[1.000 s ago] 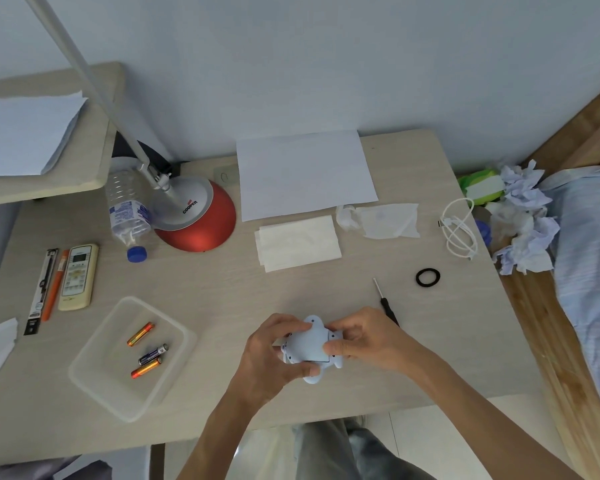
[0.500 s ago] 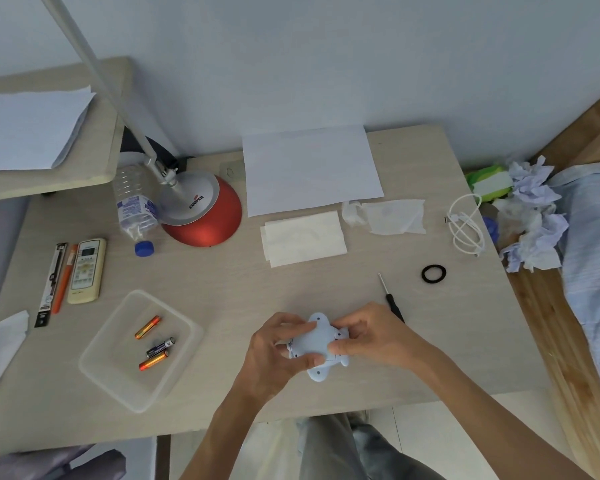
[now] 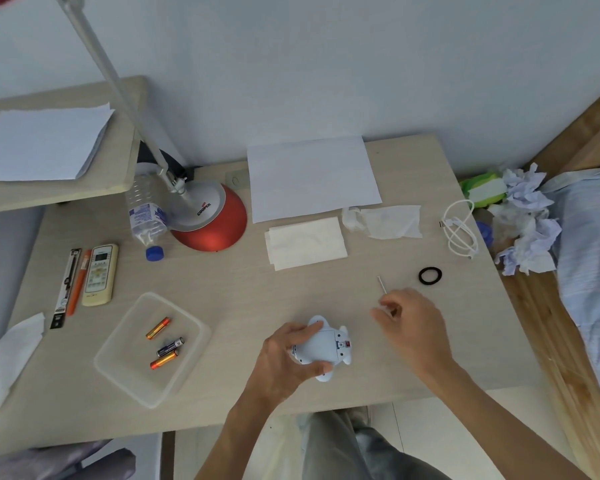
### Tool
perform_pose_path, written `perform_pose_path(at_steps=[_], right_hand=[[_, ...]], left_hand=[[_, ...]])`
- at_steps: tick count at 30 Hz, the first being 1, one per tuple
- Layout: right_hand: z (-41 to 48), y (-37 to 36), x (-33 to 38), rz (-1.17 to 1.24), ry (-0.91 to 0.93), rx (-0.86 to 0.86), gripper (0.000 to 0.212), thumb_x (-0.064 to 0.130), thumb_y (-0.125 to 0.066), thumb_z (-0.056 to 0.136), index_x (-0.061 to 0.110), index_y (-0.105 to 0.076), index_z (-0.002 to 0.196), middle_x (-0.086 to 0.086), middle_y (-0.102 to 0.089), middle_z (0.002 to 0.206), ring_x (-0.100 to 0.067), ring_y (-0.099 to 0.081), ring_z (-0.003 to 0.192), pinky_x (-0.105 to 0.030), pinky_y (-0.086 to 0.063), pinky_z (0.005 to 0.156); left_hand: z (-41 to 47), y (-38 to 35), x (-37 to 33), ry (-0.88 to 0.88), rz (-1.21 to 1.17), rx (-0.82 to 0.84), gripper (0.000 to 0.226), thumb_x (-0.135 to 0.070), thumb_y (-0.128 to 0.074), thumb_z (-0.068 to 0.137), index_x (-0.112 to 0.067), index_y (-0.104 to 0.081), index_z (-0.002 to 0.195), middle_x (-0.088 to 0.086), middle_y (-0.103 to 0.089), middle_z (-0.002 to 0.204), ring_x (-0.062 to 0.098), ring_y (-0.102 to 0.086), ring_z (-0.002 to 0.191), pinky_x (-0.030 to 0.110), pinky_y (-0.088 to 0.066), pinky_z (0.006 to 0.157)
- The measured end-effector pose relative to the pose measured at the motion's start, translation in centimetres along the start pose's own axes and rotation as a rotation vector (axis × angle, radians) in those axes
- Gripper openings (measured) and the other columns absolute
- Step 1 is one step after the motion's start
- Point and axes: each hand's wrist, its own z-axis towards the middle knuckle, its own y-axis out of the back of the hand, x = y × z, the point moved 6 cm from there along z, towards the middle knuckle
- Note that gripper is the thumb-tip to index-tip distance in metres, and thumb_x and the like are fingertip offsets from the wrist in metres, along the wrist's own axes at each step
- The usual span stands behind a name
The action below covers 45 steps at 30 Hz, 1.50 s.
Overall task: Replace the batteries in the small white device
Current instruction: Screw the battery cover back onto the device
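On the desk, the left hand gripped the small white device underside-up while the right hand closed on the screwdriver; unscrewing the battery cover appeared next, requiring accurate tip seating.

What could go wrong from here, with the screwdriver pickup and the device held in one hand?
1. Only the left hand holds the small white device, near the table's front edge; it could twist or slip off under screwdriver pressure.
2. The right hand is closing over the thin screwdriver; a poor pinch could roll it toward the black ring.
3. The three batteries in the clear tray look mixed, so old and new may be confused.
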Motion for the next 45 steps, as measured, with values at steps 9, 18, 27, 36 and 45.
perform_pose_path(at_steps=[9,18,27,36,45], right_hand=[[0.0,-1.9,-1.6,-0.395,-0.031,0.046,0.007,0.019,-0.059,0.105,0.013,-0.058,0.101,-0.004,-0.058,0.095,-0.023,-0.061,0.083,-0.030,-0.039,0.059],[-5.1,3.0,4.0,0.028,0.191,0.091,0.006,0.027,-0.063,0.103,0.021,-0.066,0.103,0.007,-0.068,0.090,-0.015,-0.066,0.079,-0.038,-0.058,0.073],[-7.2,3.4,6.4,0.025,0.132,0.106,0.011,0.026,-0.062,0.104,0.018,-0.067,0.099,0.004,-0.067,0.086,-0.015,-0.064,0.075,-0.040,-0.058,0.074],[-6.5,2.6,7.6,-0.053,0.051,0.121,0.015,0.022,-0.058,0.105,0.017,-0.067,0.096,0.003,-0.065,0.084,-0.017,-0.062,0.074,-0.040,-0.058,0.073],[-6.5,2.2,8.1,-0.144,-0.002,0.158,0.017,0.022,-0.056,0.105,0.019,-0.067,0.093,0.005,-0.064,0.084,-0.016,-0.062,0.072,-0.037,-0.059,0.073]], left_hand=[[-0.1,-0.2,-0.3,0.043,0.003,-0.028,0.068,-0.056,-0.096,0.063,-0.061,-0.068,0.124,-0.017,-0.070,0.119,0.004,-0.066,0.108,0.021,-0.054,0.087],[0.2,-0.1,-1.3,0.120,0.098,0.015,0.074,-0.038,-0.099,0.072,-0.038,-0.070,0.140,-0.006,-0.069,0.121,0.013,-0.065,0.105,0.008,-0.046,0.082],[0.6,0.0,-1.4,0.155,0.120,0.064,0.075,-0.040,-0.097,0.074,-0.039,-0.067,0.143,-0.006,-0.066,0.121,0.014,-0.061,0.105,0.003,-0.042,0.075],[0.7,-0.3,-0.5,0.200,0.019,0.092,0.075,-0.036,-0.100,0.071,-0.031,-0.070,0.141,-0.008,-0.067,0.123,0.007,-0.062,0.104,0.003,-0.046,0.073],[1.0,-0.3,-0.4,0.167,0.003,0.117,0.074,-0.037,-0.100,0.072,-0.035,-0.070,0.140,-0.007,-0.066,0.124,0.012,-0.062,0.107,0.004,-0.046,0.075]])
